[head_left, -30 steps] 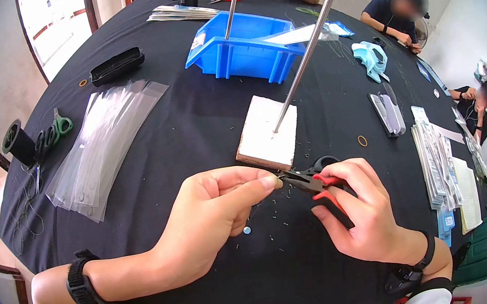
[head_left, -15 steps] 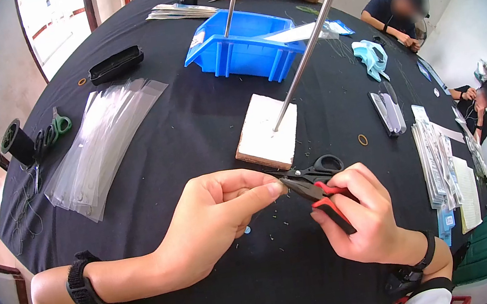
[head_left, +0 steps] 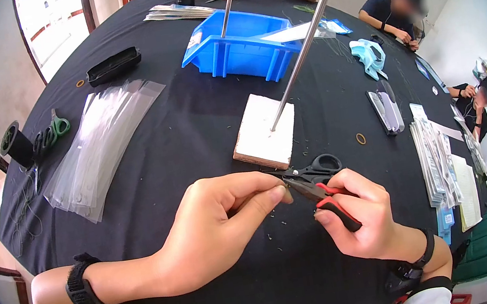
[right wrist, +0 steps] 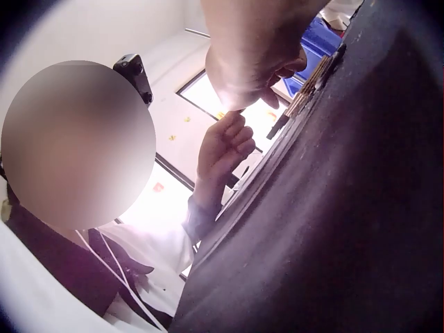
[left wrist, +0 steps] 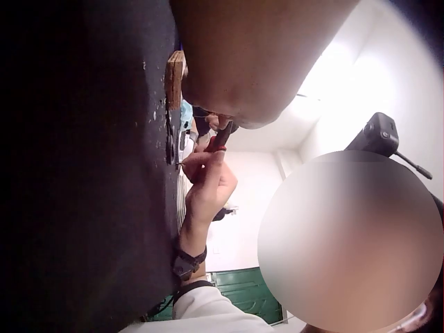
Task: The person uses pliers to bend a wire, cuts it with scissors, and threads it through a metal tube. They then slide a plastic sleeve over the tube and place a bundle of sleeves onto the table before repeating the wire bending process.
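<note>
My left hand (head_left: pixel 276 193) pinches a tiny piece between thumb and forefinger; it is too small to identify. My right hand (head_left: pixel 329 203) grips red-handled pliers (head_left: pixel 335 209), whose dark nose reaches the left fingertips. Black scissors (head_left: pixel 316 169) lie on the black cloth just behind the pliers. In the left wrist view the right hand (left wrist: pixel 208 186) holds the red handles (left wrist: pixel 221 137) above the cloth. From the right wrist camera, the left hand (right wrist: pixel 225 149) appears beyond my right hand (right wrist: pixel 257 59).
A white block (head_left: pixel 261 135) with a slanted metal rod (head_left: pixel 303 48) stands just beyond my hands. Farther back are a blue bin (head_left: pixel 234 49), clear plastic sleeves (head_left: pixel 98 148) and green scissors (head_left: pixel 54 130) at left, and card stacks (head_left: pixel 437 164) at right. People sit around the far side of the table.
Both hands have drifted slightly toward me and the right hand has tilted the pliers, uncovering more of the black scissors. The pinch on the tiny piece is kept.
</note>
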Tool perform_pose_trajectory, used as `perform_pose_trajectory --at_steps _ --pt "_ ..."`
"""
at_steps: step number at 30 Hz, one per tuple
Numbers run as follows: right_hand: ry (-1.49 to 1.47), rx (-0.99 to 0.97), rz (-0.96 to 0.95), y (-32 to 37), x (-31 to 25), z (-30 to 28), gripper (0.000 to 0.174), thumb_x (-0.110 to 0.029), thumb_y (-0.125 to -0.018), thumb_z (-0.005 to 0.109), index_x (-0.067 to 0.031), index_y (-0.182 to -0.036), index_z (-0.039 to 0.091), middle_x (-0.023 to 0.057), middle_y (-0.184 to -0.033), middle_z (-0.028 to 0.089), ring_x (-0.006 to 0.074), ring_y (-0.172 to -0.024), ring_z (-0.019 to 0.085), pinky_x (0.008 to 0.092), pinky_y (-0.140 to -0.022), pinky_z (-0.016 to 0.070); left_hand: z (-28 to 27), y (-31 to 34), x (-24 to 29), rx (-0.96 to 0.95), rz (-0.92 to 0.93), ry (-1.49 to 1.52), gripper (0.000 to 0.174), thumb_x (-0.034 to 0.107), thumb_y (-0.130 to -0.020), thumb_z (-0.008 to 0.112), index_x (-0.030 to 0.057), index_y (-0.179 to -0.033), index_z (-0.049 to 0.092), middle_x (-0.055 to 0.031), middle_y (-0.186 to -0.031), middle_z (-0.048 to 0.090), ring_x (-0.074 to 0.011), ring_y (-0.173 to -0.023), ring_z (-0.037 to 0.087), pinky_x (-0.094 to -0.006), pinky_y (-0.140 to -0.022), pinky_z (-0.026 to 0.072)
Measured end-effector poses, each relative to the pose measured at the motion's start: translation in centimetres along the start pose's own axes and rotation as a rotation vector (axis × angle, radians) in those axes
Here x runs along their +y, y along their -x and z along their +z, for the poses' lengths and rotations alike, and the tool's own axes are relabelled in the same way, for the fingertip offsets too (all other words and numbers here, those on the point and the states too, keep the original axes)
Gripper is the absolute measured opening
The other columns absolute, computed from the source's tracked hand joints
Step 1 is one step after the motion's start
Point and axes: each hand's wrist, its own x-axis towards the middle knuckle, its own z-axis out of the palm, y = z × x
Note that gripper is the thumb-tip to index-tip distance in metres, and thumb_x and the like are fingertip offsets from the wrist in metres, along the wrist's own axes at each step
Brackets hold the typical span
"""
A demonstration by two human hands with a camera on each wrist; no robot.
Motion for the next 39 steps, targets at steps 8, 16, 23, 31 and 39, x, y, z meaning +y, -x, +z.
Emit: perform_pose_trajectory --at_steps 8,16,23,31,39 --pt "-0.112 -0.024 0.042 -0.02 -0.29 -0.23 0.018 -0.012 -0.073 0.071 0.0036 -0.078 0.064 0.0106 -0.074 0.054 0.0182 -0.056 0.054 0.0259 -0.048 0.0431 -0.13 0.14 0.15 -0.030 0.016 -0.065 0.018 0.013 -0.089 0.056 -0.0029 -0.089 0.064 0.0052 -0.063 0.051 0.0005 -0.056 0.037 -0.0182 -0.048 0.0264" --pt "-0.062 0.005 0.005 0.03 -0.13 0.05 0.020 -0.014 -0.072 0.072 0.0034 -0.073 0.062 0.0103 -0.073 0.053 0.0182 -0.054 0.052 0.0263 -0.047 0.0422 -0.12 -0.23 -0.22 -0.133 -0.114 0.302 0.019 0.014 -0.091 0.052 -0.0036 -0.089 0.059 -0.0079 -0.073 0.060 -0.0106 -0.058 0.058 -0.0220 -0.052 0.0456" --pt "-0.005 0.026 -0.024 0.08 -0.03 0.26 0.021 -0.015 -0.069 0.073 0.0027 -0.070 0.062 0.0100 -0.072 0.052 0.0191 -0.055 0.052 0.0269 -0.047 0.0427 -0.40 -0.46 -0.26 -0.214 -0.318 0.534 0.021 0.015 -0.091 0.052 -0.0042 -0.087 0.057 -0.0103 -0.075 0.060 -0.0151 -0.055 0.058 -0.0273 -0.049 0.0494" --pt "0.000 0.024 -0.017 0.25 0.06 0.29 0.021 -0.015 -0.069 0.073 0.0022 -0.071 0.062 0.0101 -0.073 0.053 0.0194 -0.056 0.053 0.0272 -0.048 0.0434 -0.32 -0.47 -0.01 -0.206 -0.260 0.448 0.023 0.019 -0.092 0.052 -0.0029 -0.090 0.061 0.0026 -0.057 0.044 -0.0027 -0.047 0.028 -0.0201 -0.043 0.0179" --pt "-0.013 0.023 -0.002 0.35 -0.10 0.26 0.020 -0.015 -0.070 0.073 0.0025 -0.072 0.063 0.0099 -0.073 0.053 0.0187 -0.055 0.053 0.0266 -0.047 0.0433 -0.30 -0.33 0.12 -0.132 -0.192 0.333 0.026 0.020 -0.091 0.053 -0.0034 -0.090 0.063 0.0068 -0.052 0.036 -0.0024 -0.046 0.026 -0.0213 -0.043 0.0172"
